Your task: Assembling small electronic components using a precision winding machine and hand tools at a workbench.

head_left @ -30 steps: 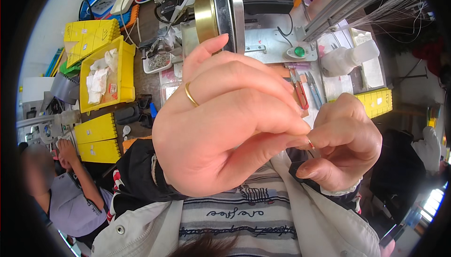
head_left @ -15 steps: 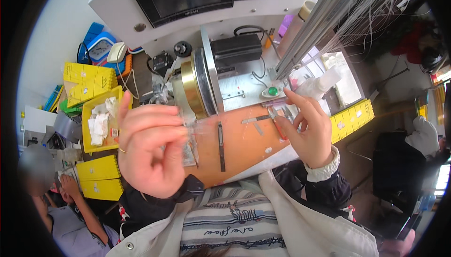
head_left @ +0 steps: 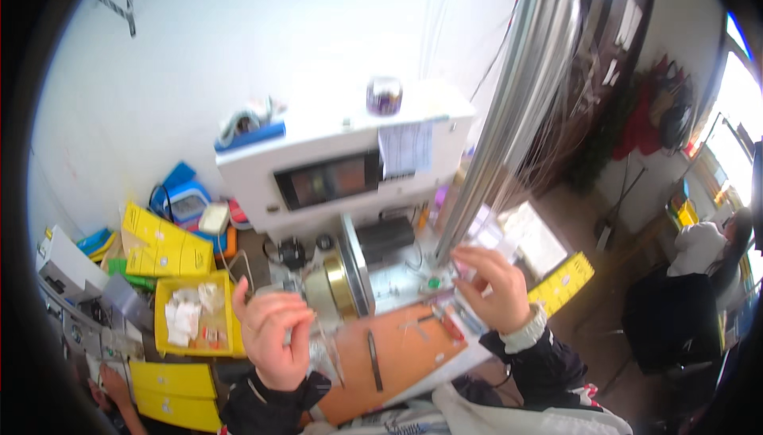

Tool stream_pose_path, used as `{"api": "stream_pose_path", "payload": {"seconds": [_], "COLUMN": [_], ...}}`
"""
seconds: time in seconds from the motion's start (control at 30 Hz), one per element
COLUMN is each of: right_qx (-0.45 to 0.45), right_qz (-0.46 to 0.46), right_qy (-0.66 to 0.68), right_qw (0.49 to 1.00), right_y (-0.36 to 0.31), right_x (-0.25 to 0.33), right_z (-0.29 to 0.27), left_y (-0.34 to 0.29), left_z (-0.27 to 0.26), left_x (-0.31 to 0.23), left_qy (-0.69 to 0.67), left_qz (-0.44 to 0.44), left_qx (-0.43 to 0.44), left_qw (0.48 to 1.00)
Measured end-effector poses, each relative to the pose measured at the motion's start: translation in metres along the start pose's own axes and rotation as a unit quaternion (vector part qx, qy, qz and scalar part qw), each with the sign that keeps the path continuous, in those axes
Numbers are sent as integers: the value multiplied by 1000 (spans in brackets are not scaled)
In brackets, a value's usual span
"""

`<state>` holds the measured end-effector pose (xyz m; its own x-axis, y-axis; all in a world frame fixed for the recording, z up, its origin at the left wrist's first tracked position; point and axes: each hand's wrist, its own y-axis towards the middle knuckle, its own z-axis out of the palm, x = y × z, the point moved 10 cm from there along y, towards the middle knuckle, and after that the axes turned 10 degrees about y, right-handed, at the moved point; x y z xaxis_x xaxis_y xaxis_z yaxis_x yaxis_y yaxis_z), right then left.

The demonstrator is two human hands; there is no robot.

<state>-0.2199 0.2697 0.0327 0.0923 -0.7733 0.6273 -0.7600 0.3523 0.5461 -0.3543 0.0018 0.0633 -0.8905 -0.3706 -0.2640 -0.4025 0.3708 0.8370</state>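
Note:
My left hand is raised over the left end of the brown work surface, in front of the brass-coloured drum. Its thumb and fingers are pinched together; what they hold, if anything, is too fine to see. My right hand hovers beside the green button, its fingers curled in towards the thumb; anything between them cannot be made out. A slim dark tool lies between the hands. Beneath my right hand are small metal tools and a red-handled one.
A white machine with a dark screen stands behind the drum. Left are a yellow bin with white wads and yellow boards. A metal upright with pale strands rises at right. Another person's hand shows lower left.
The view has tilted up, showing more wall and the machine's top. Both hands appear lower and smaller. The left hand stays pinched, and the right fingers stay curled.

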Motion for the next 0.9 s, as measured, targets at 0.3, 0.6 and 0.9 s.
{"api": "stream_pose_path", "payload": {"seconds": [0.3, 0.6, 0.9], "right_qx": [-220, -250, -425], "right_qz": [-203, -86, -236], "right_qy": [158, 228, -7], "right_qw": [941, 937, 874], "right_y": [112, 237, 221], "right_x": [182, 146, 171], "right_z": [-163, -204, -226], "left_y": [-9, -2, -6], "left_z": [-7, -9, -5], "left_x": [6, 0, -3], "left_qy": [-51, -81, -93], "left_qz": [-20, 0, 15], "left_qx": [-2, 9, 32], "left_qw": [998, 997, 995]}}
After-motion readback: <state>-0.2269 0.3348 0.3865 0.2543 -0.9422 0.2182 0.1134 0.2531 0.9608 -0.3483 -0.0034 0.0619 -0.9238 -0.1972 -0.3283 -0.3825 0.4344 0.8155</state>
